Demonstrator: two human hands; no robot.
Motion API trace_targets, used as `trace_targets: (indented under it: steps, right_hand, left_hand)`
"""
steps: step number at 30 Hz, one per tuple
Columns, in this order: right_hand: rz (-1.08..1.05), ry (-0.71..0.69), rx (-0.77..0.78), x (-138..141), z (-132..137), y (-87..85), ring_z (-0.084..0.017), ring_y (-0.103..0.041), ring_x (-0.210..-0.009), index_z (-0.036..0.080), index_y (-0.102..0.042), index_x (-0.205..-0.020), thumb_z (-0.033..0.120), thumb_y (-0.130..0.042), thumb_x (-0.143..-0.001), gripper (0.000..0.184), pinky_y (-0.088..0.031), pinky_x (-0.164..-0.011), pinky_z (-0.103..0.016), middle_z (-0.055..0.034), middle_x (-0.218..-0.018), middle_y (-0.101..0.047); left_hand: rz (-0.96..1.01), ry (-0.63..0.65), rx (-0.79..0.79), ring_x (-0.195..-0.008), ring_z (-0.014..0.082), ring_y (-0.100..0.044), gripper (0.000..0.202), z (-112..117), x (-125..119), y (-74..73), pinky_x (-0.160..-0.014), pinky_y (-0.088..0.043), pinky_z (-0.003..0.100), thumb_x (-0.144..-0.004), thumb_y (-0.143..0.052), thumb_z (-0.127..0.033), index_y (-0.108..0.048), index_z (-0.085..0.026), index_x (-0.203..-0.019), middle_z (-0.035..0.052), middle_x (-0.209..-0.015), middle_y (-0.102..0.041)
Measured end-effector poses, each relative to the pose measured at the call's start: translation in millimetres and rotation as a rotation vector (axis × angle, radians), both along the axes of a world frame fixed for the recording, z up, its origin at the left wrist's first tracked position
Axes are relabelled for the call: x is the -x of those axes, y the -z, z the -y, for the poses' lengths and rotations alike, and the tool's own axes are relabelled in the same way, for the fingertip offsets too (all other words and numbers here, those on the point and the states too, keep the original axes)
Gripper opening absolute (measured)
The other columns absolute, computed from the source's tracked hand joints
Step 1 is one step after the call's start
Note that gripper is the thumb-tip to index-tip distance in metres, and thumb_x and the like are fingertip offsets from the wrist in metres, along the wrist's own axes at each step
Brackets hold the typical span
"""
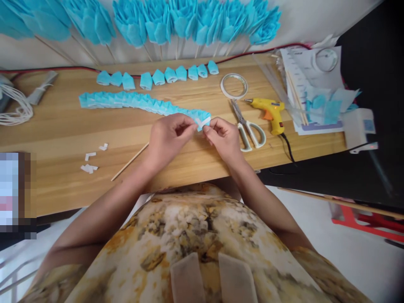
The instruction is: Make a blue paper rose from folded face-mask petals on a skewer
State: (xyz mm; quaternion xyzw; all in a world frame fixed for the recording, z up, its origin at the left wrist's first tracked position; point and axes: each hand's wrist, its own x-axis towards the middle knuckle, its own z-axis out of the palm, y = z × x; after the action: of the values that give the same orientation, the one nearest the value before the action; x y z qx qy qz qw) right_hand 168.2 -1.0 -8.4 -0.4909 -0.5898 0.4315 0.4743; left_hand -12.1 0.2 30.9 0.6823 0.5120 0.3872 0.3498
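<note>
Blue petal row crosses the desk, right end by the left hand and right hand, both pinching a white strip. Looks well along (my guess): white shows along it, few loose snips left toward the front-left corner.

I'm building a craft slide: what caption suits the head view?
Left hand and right hand work at a blue piece with white strips, scissors and glue gun nearby, blue flowers behind.
</note>
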Motion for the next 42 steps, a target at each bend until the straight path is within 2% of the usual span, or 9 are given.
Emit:
trace_targets:
  steps: [2,5,12,21,27,36,42]
  right_hand:
    - [0.006,-0.009,-0.005,0.7,0.2,-0.1,-0.009,-0.041,-0.053,0.021,-0.056,-0.068,0.036,-0.065,-0.085,0.024,-0.033,-0.053,-0.026,0.0047,-0.059,-0.052]
    - [0.009,-0.023,-0.005,1.3,0.4,0.5,-0.009,-0.039,-0.053,0.021,-0.054,-0.068,0.039,-0.065,-0.085,0.027,-0.032,-0.053,-0.026,0.0049,-0.059,-0.049]
    - [0.062,-0.010,-0.040,2.5,1.5,1.5,-0.011,-0.042,-0.058,0.022,-0.051,-0.067,0.038,-0.065,-0.084,0.028,-0.033,-0.056,-0.027,0.0037,-0.060,-0.047]
    - [0.153,-0.003,-0.093,4.4,2.8,-2.1,-0.010,-0.036,-0.056,0.022,-0.047,-0.065,0.031,-0.063,-0.084,0.026,-0.031,-0.054,-0.027,0.0041,-0.061,-0.045]
    - [0.156,-0.013,-0.110,4.8,2.7,-1.2,-0.010,-0.037,-0.056,0.022,-0.048,-0.065,0.028,-0.061,-0.084,0.024,-0.032,-0.054,-0.026,0.0039,-0.061,-0.046]
    - [0.156,-0.016,-0.086,4.7,2.4,-0.5,-0.010,-0.037,-0.056,0.022,-0.049,-0.066,0.029,-0.063,-0.084,0.024,-0.032,-0.054,-0.027,0.0039,-0.061,-0.046]
    - [0.169,-0.010,-0.058,4.1,2.8,-1.0,-0.010,-0.037,-0.055,0.022,-0.050,-0.066,0.035,-0.065,-0.084,0.027,-0.033,-0.054,-0.027,0.0040,-0.060,-0.047]
  left_hand:
    - [-0.097,0.014,-0.133,-0.071,0.0135,-0.058,0.009,1.1,-4.0,3.5,-0.069,-0.046,0.027,-0.089,-0.065,-0.021,-0.070,-0.021,-0.081,0.0010,-0.078,-0.069]
    - [-0.180,0.032,-0.200,-0.077,0.0157,-0.060,0.009,0.8,-7.1,9.9,-0.074,-0.046,0.029,-0.090,-0.063,-0.018,-0.071,-0.021,-0.086,0.0028,-0.084,-0.069]
    - [-0.179,0.032,-0.070,-0.085,0.0201,-0.059,0.007,1.8,-8.1,8.2,-0.077,-0.045,0.029,-0.088,-0.065,-0.021,-0.070,-0.023,-0.084,0.0048,-0.082,-0.065]
    - [-0.095,0.010,0.012,-0.081,0.0202,-0.055,0.010,5.0,-9.0,12.6,-0.073,-0.042,0.030,-0.086,-0.064,-0.019,-0.069,-0.024,-0.078,0.0034,-0.074,-0.059]
    - [-0.073,0.007,0.027,-0.077,0.0203,-0.053,0.011,3.9,-10.0,12.4,-0.073,-0.041,0.031,-0.082,-0.065,-0.016,-0.066,-0.023,-0.073,0.0028,-0.070,-0.054]
    - [-0.123,0.026,-0.010,-0.072,0.0191,-0.050,0.015,3.3,-8.9,12.9,-0.070,-0.039,0.031,-0.083,-0.060,-0.016,-0.066,-0.023,-0.071,0.0026,-0.068,-0.053]
    - [-0.053,0.017,0.061,-0.073,0.0185,-0.052,0.014,2.4,-8.1,12.2,-0.068,-0.040,0.028,-0.082,-0.062,-0.018,-0.067,-0.023,-0.070,0.0027,-0.069,-0.057]
